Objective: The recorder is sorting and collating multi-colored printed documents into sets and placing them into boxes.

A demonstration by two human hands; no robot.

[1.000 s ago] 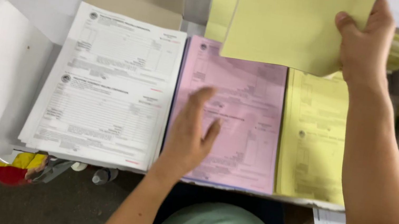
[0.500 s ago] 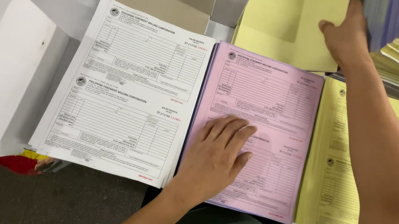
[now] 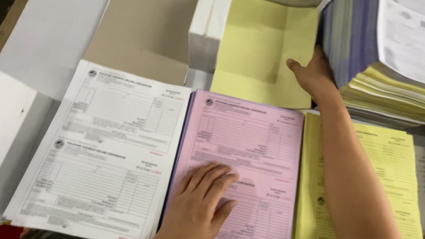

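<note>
- The left hand (image 3: 202, 203) lies flat, fingers spread, on the pink form stack (image 3: 239, 181) at 6 o'clock; it pins the stack and grips nothing.
- The right hand (image 3: 310, 75) at 1 o'clock touches the blank yellow sheet (image 3: 261, 47), fingers hidden, so I cannot tell whether its grip is closed.
- Risk: the tall paper pile (image 3: 409, 60) just beside that wrist could be nudged and slide.
- Risk: the sheet could crease against the white block (image 3: 209, 22).
- White forms (image 3: 105, 153) lie at 8 o'clock and yellow forms (image 3: 395, 182) at 4 o'clock.

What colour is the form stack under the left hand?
Pink form stack, under the left hand; head view.
</note>
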